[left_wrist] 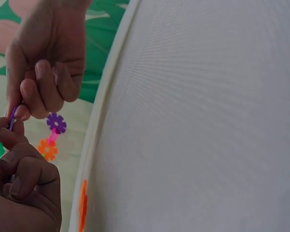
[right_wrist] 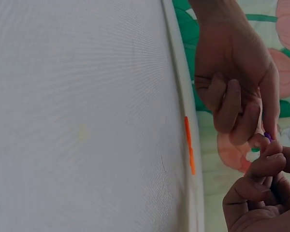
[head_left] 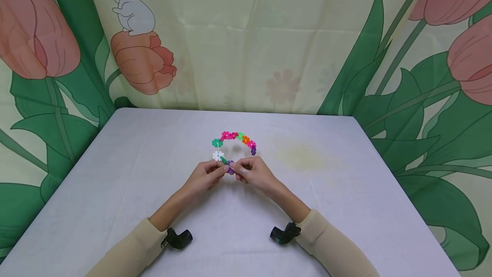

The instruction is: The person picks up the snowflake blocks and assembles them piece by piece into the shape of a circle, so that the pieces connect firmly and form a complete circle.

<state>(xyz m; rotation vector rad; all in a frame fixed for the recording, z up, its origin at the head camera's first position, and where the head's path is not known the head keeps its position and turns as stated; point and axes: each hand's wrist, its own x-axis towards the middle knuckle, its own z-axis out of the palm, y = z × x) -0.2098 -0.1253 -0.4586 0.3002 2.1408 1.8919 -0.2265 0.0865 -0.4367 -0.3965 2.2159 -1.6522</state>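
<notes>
A curved chain of flower-shaped plastic snowflake discs point(head_left: 226, 135), in pink, green, orange, purple and white, is held up above the white table. At its near end, a purple disc point(head_left: 231, 168) sits between the fingertips of both hands. My left hand point(head_left: 205, 175) pinches the chain there, beside a green disc and below the white disc point(head_left: 218, 156). From the other side, my right hand point(head_left: 256, 173) pinches the purple disc between thumb and index finger. In the left wrist view the chain's other end shows a purple disc point(left_wrist: 56, 123) and an orange disc point(left_wrist: 48, 150). Fingers hide the joint between the pieces.
The white cloth-covered table point(head_left: 326, 208) has a faint yellowish stain point(head_left: 303, 153) right of the chain. Behind stands a curtain point(head_left: 238, 54) printed with tulips and a white animal. Dark devices point(head_left: 178, 239) are fixed at both wrists. An orange streak point(left_wrist: 83, 205) marks the white surface's edge.
</notes>
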